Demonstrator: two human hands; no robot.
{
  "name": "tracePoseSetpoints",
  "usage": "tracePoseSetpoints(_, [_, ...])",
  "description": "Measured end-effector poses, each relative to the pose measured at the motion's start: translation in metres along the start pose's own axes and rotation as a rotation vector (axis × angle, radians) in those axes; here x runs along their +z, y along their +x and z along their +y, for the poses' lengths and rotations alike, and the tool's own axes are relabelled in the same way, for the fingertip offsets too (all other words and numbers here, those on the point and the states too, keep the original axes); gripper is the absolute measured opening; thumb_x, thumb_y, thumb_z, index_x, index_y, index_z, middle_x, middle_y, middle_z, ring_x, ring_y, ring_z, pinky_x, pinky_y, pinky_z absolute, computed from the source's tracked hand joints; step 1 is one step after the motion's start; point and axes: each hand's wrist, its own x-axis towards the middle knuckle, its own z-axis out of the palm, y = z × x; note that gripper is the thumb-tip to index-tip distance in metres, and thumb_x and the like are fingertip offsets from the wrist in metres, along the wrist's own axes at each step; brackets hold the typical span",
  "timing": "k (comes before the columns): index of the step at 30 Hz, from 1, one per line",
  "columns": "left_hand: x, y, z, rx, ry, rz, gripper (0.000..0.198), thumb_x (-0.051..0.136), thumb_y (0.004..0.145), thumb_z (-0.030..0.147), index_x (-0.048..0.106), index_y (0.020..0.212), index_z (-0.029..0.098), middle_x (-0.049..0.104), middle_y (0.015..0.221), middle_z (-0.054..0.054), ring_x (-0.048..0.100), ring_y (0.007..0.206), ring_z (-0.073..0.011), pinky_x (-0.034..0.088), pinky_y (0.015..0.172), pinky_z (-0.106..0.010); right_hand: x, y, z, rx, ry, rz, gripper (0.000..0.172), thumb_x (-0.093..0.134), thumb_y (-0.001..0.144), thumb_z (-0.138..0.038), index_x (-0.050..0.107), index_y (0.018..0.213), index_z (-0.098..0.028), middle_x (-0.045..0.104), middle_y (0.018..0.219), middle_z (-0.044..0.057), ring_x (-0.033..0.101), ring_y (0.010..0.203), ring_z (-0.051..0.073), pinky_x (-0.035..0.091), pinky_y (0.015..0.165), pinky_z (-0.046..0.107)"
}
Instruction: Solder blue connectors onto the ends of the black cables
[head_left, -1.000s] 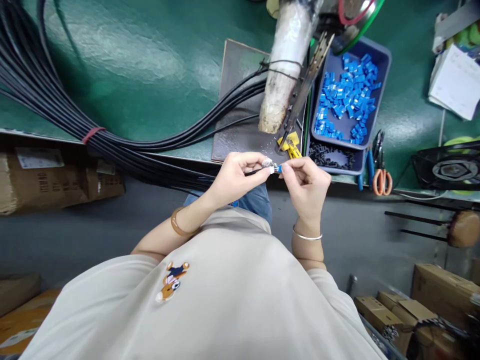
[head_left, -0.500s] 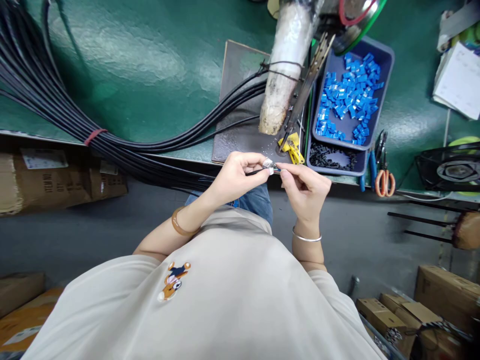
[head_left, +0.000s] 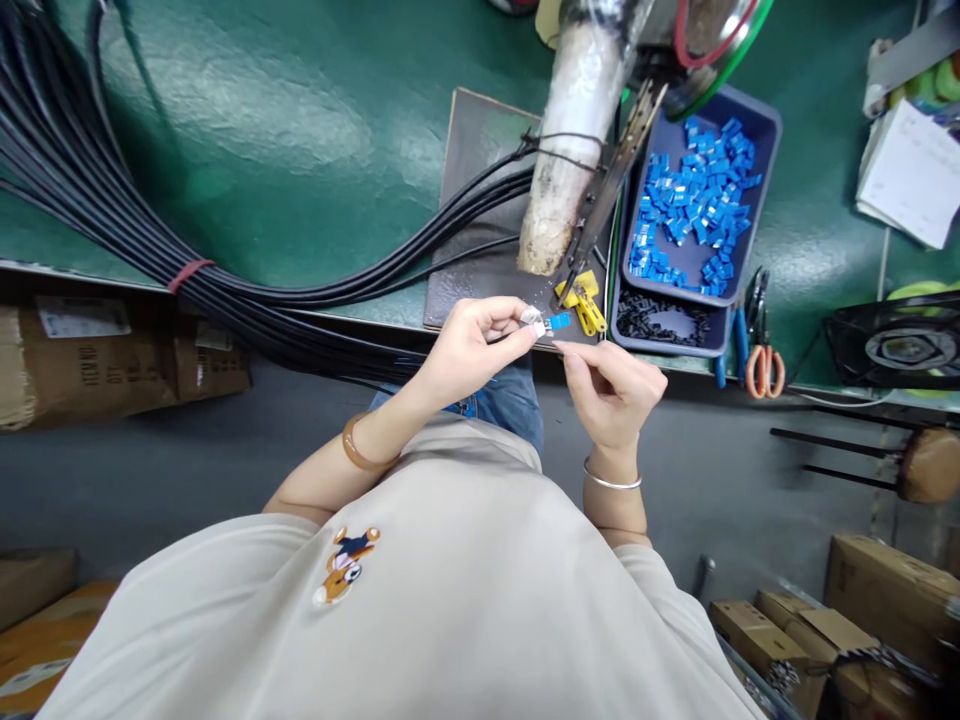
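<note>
My left hand (head_left: 484, 345) is closed in a pinch, its thumb and forefinger wearing whitish coverings at the tips. Out of that pinch sticks a small blue connector (head_left: 558, 321) with a silvery part at its base. The cable behind it is mostly hidden by the fingers. Just below and right of the connector, apart from it, is my right hand (head_left: 615, 385). Its forefinger points left, with the thumb against it and the other fingers curled; anything in that pinch is too small to make out. A yellow tool (head_left: 585, 302) lies on the dark board (head_left: 480, 130) behind the hands.
Black cables (head_left: 300, 292), tied with a red band, run along the bench edge at left. A wrapped white post (head_left: 566, 150) stands over the board. At right are a bin (head_left: 765, 150) of blue connectors, a bin (head_left: 720, 338) of small black parts and orange-handled scissors (head_left: 765, 370).
My right hand has drawn back slightly to the right and down from the connector. The blue connector now shows fully, tilted up, in my left hand.
</note>
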Motion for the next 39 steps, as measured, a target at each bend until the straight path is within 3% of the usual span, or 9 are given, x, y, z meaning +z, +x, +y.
tracePoseSetpoints(3, [0.0,0.0,-0.002,0.018,0.024,-0.009,0.015,0.067,0.081,0.025,0.063,0.074,0.012,0.055,0.066,0.002,0.044,0.058,-0.0045,0.036,0.053,-0.016,0.0,-0.001,-0.002,0.109,0.17,0.165,0.026,0.056,0.092,-0.025,0.064,0.116,-0.029,0.063,0.062,-0.005,0.049,0.043,0.008,0.038,0.043,0.024])
tracePoseSetpoints(5, [0.001,0.0,-0.003,0.027,0.042,-0.019,0.015,0.066,0.082,0.026,0.064,0.075,0.012,0.056,0.067,0.002,0.045,0.058,-0.0046,0.036,0.054,-0.016,0.0,-0.001,-0.003,0.183,0.243,0.246,0.032,0.052,0.094,-0.023,0.055,0.125,-0.03,0.071,0.077,-0.003,0.058,0.046,0.009,0.045,0.045,0.024])
tracePoseSetpoints(8, [0.003,0.0,-0.004,0.023,0.063,-0.01,0.016,0.066,0.082,0.027,0.064,0.076,0.013,0.057,0.068,0.001,0.049,0.061,-0.0058,0.04,0.058,-0.017,0.002,0.001,-0.002,0.153,0.138,0.209,0.022,0.056,0.092,-0.02,0.06,0.113,-0.028,0.075,0.098,0.0,0.073,0.07,0.015,0.059,0.061,0.029])
tracePoseSetpoints(10, [0.004,0.001,-0.004,0.033,0.067,0.001,0.014,0.066,0.082,0.026,0.064,0.076,0.013,0.059,0.07,0.0,0.052,0.064,-0.0066,0.043,0.062,-0.018,0.005,0.002,0.0,0.051,0.052,0.153,0.015,0.062,0.088,-0.017,0.064,0.1,-0.025,0.076,0.102,0.001,0.075,0.09,0.018,0.062,0.074,0.032])
tracePoseSetpoints(12, [0.005,0.002,-0.004,0.049,0.075,0.02,0.013,0.065,0.082,0.025,0.063,0.075,0.013,0.06,0.071,0.0,0.052,0.064,-0.0068,0.044,0.064,-0.018,0.008,0.003,0.001,-0.006,0.023,0.112,0.012,0.064,0.086,-0.015,0.065,0.094,-0.024,0.076,0.105,0.002,0.074,0.096,0.018,0.062,0.079,0.031])
tracePoseSetpoints(21, [0.003,0.01,-0.009,0.069,0.116,0.065,0.013,0.063,0.083,0.026,0.064,0.074,0.017,0.045,0.058,0.002,0.039,0.052,-0.0065,0.033,0.051,-0.021,0.018,0.007,0.005,0.007,0.077,0.121,0.009,0.062,0.085,-0.015,0.061,0.088,-0.024,0.074,0.108,0.003,0.072,0.098,0.018,0.061,0.086,0.038])
tracePoseSetpoints(25, [0.004,0.012,-0.006,0.07,0.1,0.066,0.014,0.063,0.084,0.025,0.063,0.073,0.017,0.04,0.057,0.003,0.034,0.052,-0.0062,0.028,0.049,-0.021,0.019,0.008,0.006,0.054,0.119,0.129,0.008,0.063,0.085,-0.016,0.06,0.087,-0.023,0.074,0.109,0.004,0.073,0.095,0.018,0.062,0.083,0.036])
tracePoseSetpoints(29, [0.005,0.014,-0.005,0.067,0.066,0.058,0.013,0.063,0.083,0.025,0.063,0.074,0.016,0.041,0.059,0.003,0.033,0.052,-0.0057,0.028,0.049,-0.021,0.02,0.007,0.007,0.139,0.163,0.1,0.003,0.061,0.088,-0.021,0.059,0.086,-0.023,0.073,0.11,0.005,0.074,0.092,0.017,0.063,0.08,0.035])
tracePoseSetpoints(39, [0.005,0.016,-0.004,0.087,0.105,0.071,0.011,0.06,0.086,0.024,0.066,0.08,0.016,0.039,0.058,0.004,0.033,0.053,-0.0056,0.028,0.051,-0.021,0.017,0.015,0.003,0.1,0.169,0.122,0.006,0.063,0.086,-0.017,0.062,0.086,-0.023,0.073,0.11,0.004,0.073,0.096,0.018,0.065,0.082,0.038])
